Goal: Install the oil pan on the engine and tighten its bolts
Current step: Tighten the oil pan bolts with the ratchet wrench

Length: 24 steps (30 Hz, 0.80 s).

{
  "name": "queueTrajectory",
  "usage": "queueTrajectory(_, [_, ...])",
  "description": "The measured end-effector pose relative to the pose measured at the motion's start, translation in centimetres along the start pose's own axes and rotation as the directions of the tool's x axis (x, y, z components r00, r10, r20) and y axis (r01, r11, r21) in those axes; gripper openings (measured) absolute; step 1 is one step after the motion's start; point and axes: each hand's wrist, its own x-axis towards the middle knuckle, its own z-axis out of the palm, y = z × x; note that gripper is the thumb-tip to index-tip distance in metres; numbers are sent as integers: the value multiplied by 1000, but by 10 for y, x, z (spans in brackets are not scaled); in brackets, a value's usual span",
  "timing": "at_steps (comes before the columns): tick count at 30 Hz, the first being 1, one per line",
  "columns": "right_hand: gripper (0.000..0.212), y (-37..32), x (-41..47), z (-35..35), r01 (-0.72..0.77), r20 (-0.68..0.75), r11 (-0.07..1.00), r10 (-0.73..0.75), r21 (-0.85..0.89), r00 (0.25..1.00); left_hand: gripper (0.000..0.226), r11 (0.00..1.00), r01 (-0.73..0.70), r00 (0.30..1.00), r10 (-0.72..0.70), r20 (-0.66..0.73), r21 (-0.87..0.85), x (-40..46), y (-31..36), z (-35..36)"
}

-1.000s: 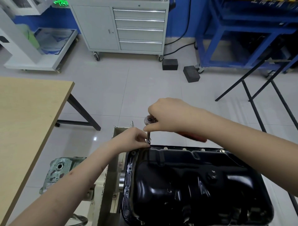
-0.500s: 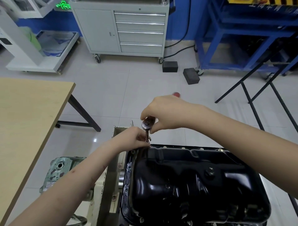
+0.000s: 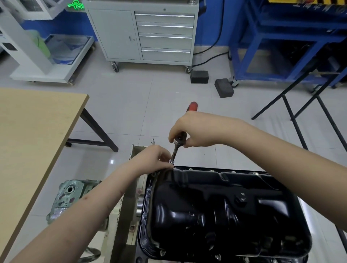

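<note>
Even, bright indoor light fills the frame. White glare streaks the glossy black oil pan [image 3: 216,210] and spots the floor tiles [image 3: 112,161]. Straight edges bow toward the frame's corners. Shadows are soft; detail is slightly smeared.

Oil pan [image 3: 216,206] showing glossy black; ratchet handle [image 3: 193,106] showing red; cabinet [image 3: 142,32] showing grey; table [image 3: 28,131] showing tan.

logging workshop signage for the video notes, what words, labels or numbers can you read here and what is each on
Nothing can be quoted with confidence.
Green lit sign at the top left: glowing characters, too blurred to read.
Yellow board above the blue rack: dark marks cut off by the frame, unreadable.
Oil pan, ratchet and grey cabinet: no text visible.
</note>
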Motion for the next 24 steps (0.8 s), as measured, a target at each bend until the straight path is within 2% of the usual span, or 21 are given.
queueTrajectory(3, [24,3,3,2,-12,-65,997,7,-78,998,15,1000,26,999,-26,27,5,2,-1,-1])
queueTrajectory(5, [30,2,4,5,-75,-116,991,62,-114,991,7,999,37,999,-36,32,-17,2,-2,-1])
queueTrajectory(9, [41,-10,5,18,-207,-214,972,226,109,950,9,999,28,1000,-29,-10,-28,3,1,2])
queueTrajectory(10, [43,-13,7,20,-224,-214,968,245,118,946,12,999,30,999,-31,-22,-26,4,2,3])
queueTrajectory(12, [40,-15,10,21,-230,-211,971,238,63,948,15,999,33,999,-34,-39,-17,5,3,5])
queueTrajectory(15, [24,-9,10,11,-177,-161,984,177,13,971,17,999,32,997,-33,-64,-18,3,3,5])
queueTrajectory(17, [13,-2,8,5,-90,-103,996,88,-18,991,7,999,36,998,-36,-52,-14,3,2,5])
queueTrajectory(19, [20,1,5,1,-24,-62,999,22,-33,998,12,999,38,999,-38,-25,14,5,4,4])
queueTrajectory(21, [22,3,4,1,-2,-71,998,-3,-58,997,7,1000,31,1000,-31,-5,-2,5,6,3])
queueTrajectory(23, [17,2,5,3,-34,-120,993,21,-110,993,30,998,29,999,-30,-11,-64,4,5,1])
queueTrajectory(24, [23,1,5,5,-71,-141,990,54,-118,989,36,993,35,999,-37,-13,-111,3,3,1])
